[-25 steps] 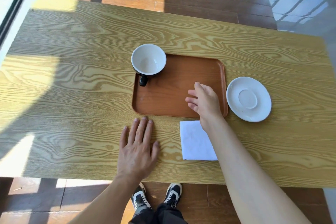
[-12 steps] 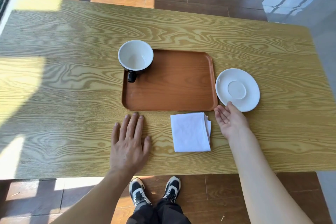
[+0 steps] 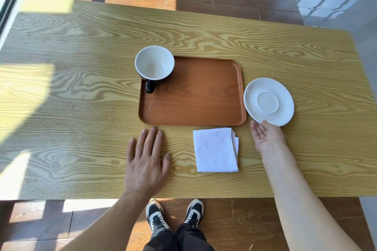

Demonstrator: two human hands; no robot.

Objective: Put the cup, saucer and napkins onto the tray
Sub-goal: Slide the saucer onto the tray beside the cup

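Observation:
A brown tray (image 3: 195, 104) lies in the middle of the wooden table. A black cup (image 3: 154, 65) with a white inside stands on the tray's far left corner, handle toward me. The white saucer (image 3: 268, 101) rests on the table just right of the tray. A stack of white napkins (image 3: 215, 150) lies in front of the tray's near right corner. My right hand (image 3: 266, 137) is palm up at the saucer's near edge, fingertips touching or slipping under its rim. My left hand (image 3: 145, 162) lies flat on the table, fingers spread, just short of the tray.
The wooden table (image 3: 81, 98) ends close to my body, with my shoes (image 3: 175, 215) on the brown plank floor below. A bright window edge runs along the far left.
My right hand moved off the tray's near right corner, uncovering the napkins, and went right to the saucer's near edge, turning palm up. The left hand stayed flat.

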